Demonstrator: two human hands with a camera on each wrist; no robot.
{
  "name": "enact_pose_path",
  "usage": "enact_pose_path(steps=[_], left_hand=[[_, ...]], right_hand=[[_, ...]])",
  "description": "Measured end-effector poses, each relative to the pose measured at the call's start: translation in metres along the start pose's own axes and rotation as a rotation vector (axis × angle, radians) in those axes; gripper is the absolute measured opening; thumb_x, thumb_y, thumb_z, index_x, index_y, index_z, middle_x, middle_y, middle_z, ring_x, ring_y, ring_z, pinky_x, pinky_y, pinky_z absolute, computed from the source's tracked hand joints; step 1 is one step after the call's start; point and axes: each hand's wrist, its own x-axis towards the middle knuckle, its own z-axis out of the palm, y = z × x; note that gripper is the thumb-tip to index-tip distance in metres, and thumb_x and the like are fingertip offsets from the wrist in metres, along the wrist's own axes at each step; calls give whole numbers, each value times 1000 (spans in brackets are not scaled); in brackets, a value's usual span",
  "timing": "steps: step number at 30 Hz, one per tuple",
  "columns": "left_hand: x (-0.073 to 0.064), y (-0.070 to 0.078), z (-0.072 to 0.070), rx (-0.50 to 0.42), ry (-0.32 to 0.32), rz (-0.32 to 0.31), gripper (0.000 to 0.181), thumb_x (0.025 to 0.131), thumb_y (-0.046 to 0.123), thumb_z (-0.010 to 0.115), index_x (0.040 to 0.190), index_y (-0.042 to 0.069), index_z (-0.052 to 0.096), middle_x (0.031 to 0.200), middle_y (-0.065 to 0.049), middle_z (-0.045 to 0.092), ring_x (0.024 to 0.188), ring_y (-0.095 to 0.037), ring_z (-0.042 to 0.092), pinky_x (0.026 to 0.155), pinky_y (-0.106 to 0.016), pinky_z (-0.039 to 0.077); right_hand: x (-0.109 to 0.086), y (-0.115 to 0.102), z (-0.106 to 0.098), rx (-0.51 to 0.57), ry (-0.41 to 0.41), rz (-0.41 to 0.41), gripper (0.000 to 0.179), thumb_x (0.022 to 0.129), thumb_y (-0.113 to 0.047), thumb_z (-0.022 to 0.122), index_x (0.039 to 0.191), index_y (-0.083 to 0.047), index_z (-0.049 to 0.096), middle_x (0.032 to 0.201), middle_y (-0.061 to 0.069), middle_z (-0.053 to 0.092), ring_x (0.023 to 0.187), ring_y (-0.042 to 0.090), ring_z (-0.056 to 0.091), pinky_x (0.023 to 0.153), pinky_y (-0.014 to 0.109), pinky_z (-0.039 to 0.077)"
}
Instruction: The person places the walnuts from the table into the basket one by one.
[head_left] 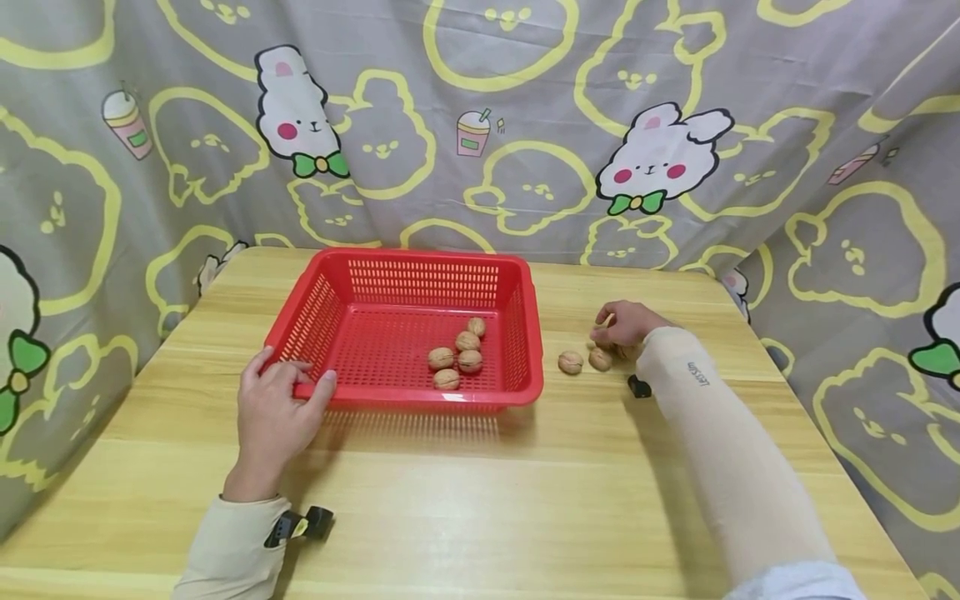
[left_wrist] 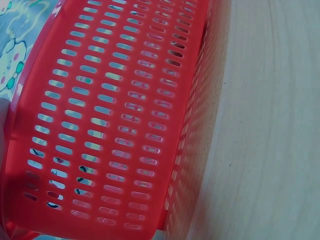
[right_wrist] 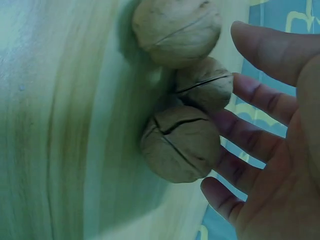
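Note:
A red plastic basket with slotted walls holds several walnuts toward its right side. My left hand grips the basket's near left corner, fingers over the rim and thumb along the front edge. To the right of the basket, my right hand reaches over loose walnuts on the table. In the right wrist view its fingertips are right at two walnuts from the far side, while the thumb stands apart from them. Part of this group is hidden under the hand in the head view.
The wooden table extends in front of the basket and to both sides. A grey curtain with yellow outlines and cartoon rabbits hangs close behind the table and along its sides. Each wrist wears a small black camera.

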Motion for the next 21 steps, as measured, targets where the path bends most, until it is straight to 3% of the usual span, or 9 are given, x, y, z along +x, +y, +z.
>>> enact_pose_path(steps=[6,13,21], left_hand=[[0,0,0,-2,-1,-1,39,84,32,60,72,-5,57,78,-24,65,78,-41,62,109,-50,27],[1,0,-1,-4,6,4,40,84,33,59,70,-4,55,79,-24,66,78,-41,63,109,-51,28],[0,-1,0,5,3,12,40,84,34,58,69,-3,56,77,-23,65,78,-41,62,109,-51,28]], right_hand=[[-1,5,4,-15,14,-3,35,91,-32,62,109,-2,59,102,15,62,88,27,56,77,41,47],[4,9,7,-19,67,-31,28,90,-28,64,103,-4,62,98,12,65,86,26,59,77,40,48],[4,9,8,16,105,-14,30,90,-26,64,111,-4,61,102,17,62,89,30,58,79,43,48]])
